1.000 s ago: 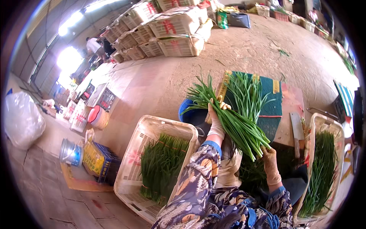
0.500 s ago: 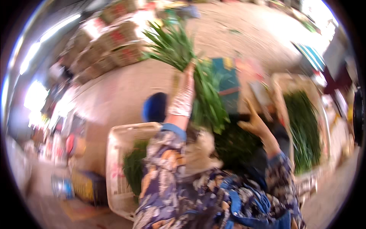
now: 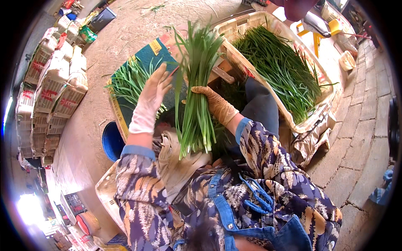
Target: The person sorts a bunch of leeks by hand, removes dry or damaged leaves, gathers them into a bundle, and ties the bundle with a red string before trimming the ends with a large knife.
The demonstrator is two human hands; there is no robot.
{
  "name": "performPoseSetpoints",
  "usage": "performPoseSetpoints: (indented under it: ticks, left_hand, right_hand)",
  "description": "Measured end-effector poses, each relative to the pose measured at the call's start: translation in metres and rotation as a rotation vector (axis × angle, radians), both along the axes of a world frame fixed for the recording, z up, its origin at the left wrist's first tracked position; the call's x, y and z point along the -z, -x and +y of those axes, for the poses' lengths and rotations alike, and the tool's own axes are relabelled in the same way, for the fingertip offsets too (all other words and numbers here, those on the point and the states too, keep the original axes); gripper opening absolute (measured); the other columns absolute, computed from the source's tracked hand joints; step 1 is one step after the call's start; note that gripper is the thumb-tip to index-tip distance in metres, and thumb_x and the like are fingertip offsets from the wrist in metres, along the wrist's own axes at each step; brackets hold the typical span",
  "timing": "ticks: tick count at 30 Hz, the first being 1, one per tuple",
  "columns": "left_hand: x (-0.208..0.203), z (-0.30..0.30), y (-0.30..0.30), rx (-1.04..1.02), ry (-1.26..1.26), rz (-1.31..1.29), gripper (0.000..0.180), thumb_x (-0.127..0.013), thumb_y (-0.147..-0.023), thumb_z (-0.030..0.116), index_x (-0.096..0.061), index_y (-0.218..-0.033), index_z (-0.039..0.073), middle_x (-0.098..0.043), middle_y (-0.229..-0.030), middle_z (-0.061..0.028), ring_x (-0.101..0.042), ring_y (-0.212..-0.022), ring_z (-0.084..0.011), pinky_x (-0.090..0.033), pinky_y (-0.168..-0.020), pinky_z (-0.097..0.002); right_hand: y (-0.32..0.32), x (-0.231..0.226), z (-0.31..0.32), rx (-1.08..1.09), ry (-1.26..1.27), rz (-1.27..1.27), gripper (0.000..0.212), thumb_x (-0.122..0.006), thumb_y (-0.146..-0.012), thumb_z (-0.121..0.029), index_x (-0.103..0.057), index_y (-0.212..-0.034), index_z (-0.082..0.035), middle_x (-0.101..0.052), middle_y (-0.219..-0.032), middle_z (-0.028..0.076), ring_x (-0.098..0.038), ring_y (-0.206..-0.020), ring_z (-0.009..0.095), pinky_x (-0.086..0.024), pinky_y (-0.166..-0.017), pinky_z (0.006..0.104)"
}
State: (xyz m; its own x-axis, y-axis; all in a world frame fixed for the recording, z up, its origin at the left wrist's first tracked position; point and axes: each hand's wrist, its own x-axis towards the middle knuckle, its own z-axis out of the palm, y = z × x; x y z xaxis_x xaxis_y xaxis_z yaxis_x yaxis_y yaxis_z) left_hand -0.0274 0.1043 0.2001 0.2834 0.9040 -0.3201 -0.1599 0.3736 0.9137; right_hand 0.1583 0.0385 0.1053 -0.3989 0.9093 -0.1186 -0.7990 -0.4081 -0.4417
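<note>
Upright before me stands a bunch of garlic chives [image 3: 196, 83], its pale cut ends pointing toward my lap. My right hand [image 3: 214, 102], in a stained tan glove, is closed round the middle of it. To the left, my left hand [image 3: 151, 94] in a whitish glove is open, fingers stretched upward and apart from the bunch. Beyond that hand, a smaller pile of chives [image 3: 130, 83] lies on a green-topped board [image 3: 142, 53] with yellow edges; my hand partly covers the pile.
A large pale plastic crate [image 3: 289, 119] full of loose chives stands at the right. Tied stacks of cartons [image 3: 56, 79] line the far left. A blue bucket [image 3: 112, 142] sits beside the board. Another pale crate [image 3: 106, 190] shows by my left sleeve. Paving [image 3: 356, 138] lies at right.
The bunch has passed from my left hand to my right hand. My left hand has opened, and my right has closed on the chives. The view has swung toward the right.
</note>
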Motion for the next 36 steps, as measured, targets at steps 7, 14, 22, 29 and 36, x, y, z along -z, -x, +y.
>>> performPoseSetpoints:
  ticks: [7, 14, 22, 29, 36]
  left_hand:
    - [0.107, -0.089, 0.049, 0.375, 0.147, 0.377, 0.077, -0.072, -0.084, 0.025, -0.033, -0.147, 0.004, -0.050, -0.138, -0.0101, -0.046, -0.127, -0.0217, -0.033, -0.109, -0.0329]
    - [0.174, -0.124, 0.012, 0.137, 0.376, -0.105, 0.051, -0.074, -0.078, 0.016, -0.058, -0.124, 0.002, -0.066, -0.114, -0.0103, -0.064, -0.102, -0.0206, -0.051, -0.093, -0.0334]
    - [0.199, -0.137, -0.018, -0.172, 0.347, -0.133, 0.044, -0.070, -0.080, 0.019, -0.060, -0.119, -0.001, -0.066, -0.108, -0.0094, -0.065, -0.089, -0.0210, -0.054, -0.080, -0.0335]
    - [0.182, -0.135, -0.022, -0.321, 0.530, -0.547, 0.043, -0.064, -0.083, 0.019, -0.056, -0.122, 0.001, -0.065, -0.112, -0.0130, -0.065, -0.097, -0.0271, -0.053, -0.090, -0.0397]
    - [0.191, -0.141, -0.042, -0.249, 0.653, -0.897, 0.054, -0.065, -0.084, 0.044, -0.056, -0.128, 0.013, -0.061, -0.122, -0.0089, -0.056, -0.114, -0.0278, -0.043, -0.099, -0.0501]
  right_hand:
    - [-0.005, 0.024, 0.008, 0.013, 0.135, 0.185, 0.050, -0.067, -0.086, -0.023, -0.054, -0.132, -0.012, -0.068, -0.094, 0.011, -0.067, -0.091, 0.027, -0.055, -0.089, 0.0423]
    - [-0.006, 0.119, 0.027, -0.242, 0.290, 0.215, 0.049, -0.064, -0.092, -0.033, -0.051, -0.134, -0.011, -0.060, -0.127, 0.009, -0.057, -0.115, 0.027, -0.044, -0.105, 0.0456]
    - [0.026, 0.113, -0.044, 0.118, 0.011, -0.776, 0.083, -0.082, -0.079, -0.020, -0.032, -0.144, -0.008, -0.058, -0.121, 0.010, -0.056, -0.107, 0.018, -0.048, -0.091, 0.0324]
    - [0.012, 0.094, -0.063, 0.459, -0.283, -0.981, 0.054, -0.051, -0.101, -0.015, -0.030, -0.148, -0.001, -0.056, -0.130, 0.018, -0.056, -0.115, 0.025, -0.043, -0.099, 0.0319]
    - [0.002, 0.101, -0.068, 0.258, -0.507, -1.588, 0.044, -0.042, -0.102, -0.037, -0.054, -0.123, -0.001, -0.066, -0.101, 0.024, -0.062, -0.094, 0.043, -0.051, -0.080, 0.0455]
